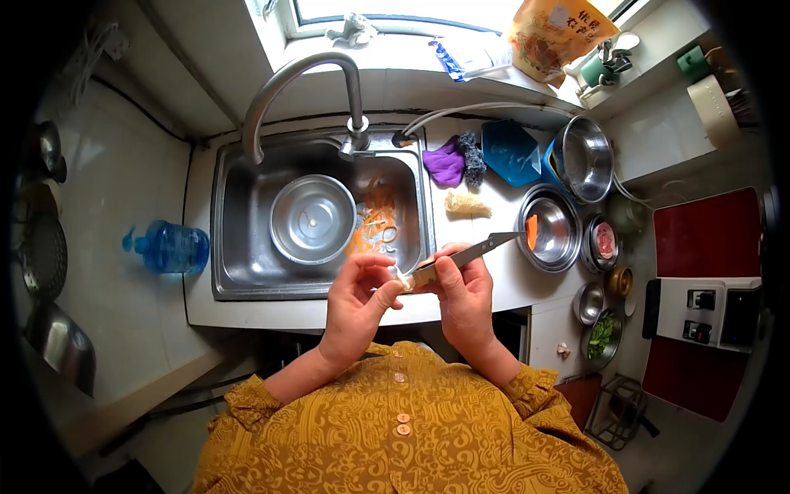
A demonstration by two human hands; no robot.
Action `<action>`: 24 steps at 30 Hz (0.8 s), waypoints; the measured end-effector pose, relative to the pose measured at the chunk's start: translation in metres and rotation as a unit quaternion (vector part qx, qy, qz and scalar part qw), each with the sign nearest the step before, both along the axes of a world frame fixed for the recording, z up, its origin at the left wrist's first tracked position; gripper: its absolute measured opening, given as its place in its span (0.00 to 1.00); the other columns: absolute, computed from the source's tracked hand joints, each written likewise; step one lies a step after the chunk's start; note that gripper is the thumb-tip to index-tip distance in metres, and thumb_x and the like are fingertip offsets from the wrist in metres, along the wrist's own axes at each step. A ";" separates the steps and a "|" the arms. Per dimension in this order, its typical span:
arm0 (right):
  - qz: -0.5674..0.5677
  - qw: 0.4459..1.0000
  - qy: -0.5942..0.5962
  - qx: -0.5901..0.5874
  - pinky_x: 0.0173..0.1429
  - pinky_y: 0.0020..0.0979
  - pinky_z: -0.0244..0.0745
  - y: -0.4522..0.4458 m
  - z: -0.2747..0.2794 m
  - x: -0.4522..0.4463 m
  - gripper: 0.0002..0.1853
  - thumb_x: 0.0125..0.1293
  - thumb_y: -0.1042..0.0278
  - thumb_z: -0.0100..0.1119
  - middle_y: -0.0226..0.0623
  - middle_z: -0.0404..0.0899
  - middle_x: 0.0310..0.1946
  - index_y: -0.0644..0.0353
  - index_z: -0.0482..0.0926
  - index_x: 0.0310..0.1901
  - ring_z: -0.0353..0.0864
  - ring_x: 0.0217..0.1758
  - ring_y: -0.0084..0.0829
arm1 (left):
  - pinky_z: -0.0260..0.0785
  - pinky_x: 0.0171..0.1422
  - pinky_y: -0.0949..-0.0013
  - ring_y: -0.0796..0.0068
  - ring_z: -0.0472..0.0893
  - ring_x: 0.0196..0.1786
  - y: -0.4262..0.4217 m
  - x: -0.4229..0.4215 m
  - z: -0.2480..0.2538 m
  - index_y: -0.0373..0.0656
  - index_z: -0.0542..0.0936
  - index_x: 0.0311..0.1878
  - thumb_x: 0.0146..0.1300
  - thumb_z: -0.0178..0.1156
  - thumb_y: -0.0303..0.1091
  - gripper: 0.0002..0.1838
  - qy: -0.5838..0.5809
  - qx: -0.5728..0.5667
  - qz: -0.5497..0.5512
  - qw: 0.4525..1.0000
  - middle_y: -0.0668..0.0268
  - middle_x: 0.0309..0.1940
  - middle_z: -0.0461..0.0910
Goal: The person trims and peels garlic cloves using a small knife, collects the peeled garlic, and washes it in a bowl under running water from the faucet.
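Observation:
Above the sink's front edge, my left hand [358,296] is closed, pinching a small whitish piece that looks like a garlic clove [405,278] between thumb and fingers. My right hand [462,298] grips a knife [469,253], a long grey tool with one end pointing right and the other meeting the clove. Fingers partly cover both things. Behind my hands, a metal basin [313,219] stands in the steel sink [239,276]. Orange and pale peelings [378,222] lie beside it on the sink floor.
A faucet [355,107] arches over the sink. A blue bottle [171,247] stands left. On the right are steel bowls [535,255], one holding an orange carrot piece [532,232], a bowl of greens [602,333] and garlic [564,350]. A purple cloth [445,161] lies behind.

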State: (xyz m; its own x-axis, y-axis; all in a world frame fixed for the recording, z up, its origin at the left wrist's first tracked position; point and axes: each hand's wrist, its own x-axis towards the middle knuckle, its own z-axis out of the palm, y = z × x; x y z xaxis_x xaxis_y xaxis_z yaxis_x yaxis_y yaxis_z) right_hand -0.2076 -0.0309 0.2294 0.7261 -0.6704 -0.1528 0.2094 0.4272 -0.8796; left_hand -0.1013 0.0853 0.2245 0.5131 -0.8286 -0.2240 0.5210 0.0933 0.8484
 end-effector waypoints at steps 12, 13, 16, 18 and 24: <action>-0.008 0.999 -0.036 -0.031 0.46 0.28 0.79 0.005 0.003 -0.004 0.10 0.71 0.66 0.52 0.36 0.77 0.37 0.63 0.68 0.46 0.79 0.40 0.23 | 0.72 0.50 0.77 0.82 0.78 0.43 -0.005 -0.009 0.000 0.38 0.74 0.45 0.64 0.61 0.30 0.10 0.017 -0.007 0.023 1.000 0.68 0.39 0.78; -0.006 0.997 -0.057 0.042 0.46 0.28 0.80 0.004 0.001 -0.004 0.09 0.71 0.66 0.51 0.36 0.77 0.37 0.62 0.68 0.45 0.80 0.40 0.24 | 0.72 0.50 0.76 0.82 0.78 0.42 -0.005 -0.008 0.000 0.39 0.74 0.45 0.64 0.60 0.31 0.09 0.105 -0.020 0.020 0.994 0.67 0.39 0.78; 0.001 0.990 -0.083 0.118 0.47 0.31 0.80 0.004 -0.003 -0.006 0.09 0.71 0.65 0.50 0.35 0.76 0.38 0.61 0.68 0.45 0.81 0.41 0.26 | 0.75 0.49 0.75 0.80 0.80 0.40 -0.001 -0.006 -0.003 0.39 0.74 0.46 0.67 0.57 0.33 0.10 0.199 -0.054 0.030 0.978 0.66 0.40 0.79; -0.001 0.988 -0.080 0.134 0.47 0.31 0.81 0.003 -0.008 -0.009 0.08 0.71 0.65 0.50 0.35 0.76 0.39 0.60 0.68 0.45 0.81 0.42 0.26 | 0.77 0.45 0.74 0.80 0.80 0.38 -0.001 -0.006 -0.008 0.38 0.75 0.49 0.67 0.56 0.34 0.12 0.191 -0.060 0.040 0.979 0.64 0.41 0.79; -0.018 0.995 0.040 -0.085 0.49 0.25 0.76 -0.003 -0.011 -0.010 0.10 0.70 0.66 0.52 0.35 0.78 0.39 0.63 0.70 0.47 0.79 0.43 0.22 | 0.75 0.46 0.76 0.82 0.79 0.40 0.000 -0.011 -0.001 0.38 0.77 0.50 0.67 0.56 0.30 0.11 -0.015 0.004 0.070 0.997 0.66 0.40 0.78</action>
State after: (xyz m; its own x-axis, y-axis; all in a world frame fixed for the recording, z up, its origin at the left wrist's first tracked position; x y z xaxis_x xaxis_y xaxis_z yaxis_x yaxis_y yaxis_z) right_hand -0.2180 -0.0341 0.2189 0.6905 -0.7176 -0.0911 0.1477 0.2632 -0.9534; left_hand -0.1119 0.0851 0.2237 0.6304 -0.7464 -0.2131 0.4777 0.1567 0.8644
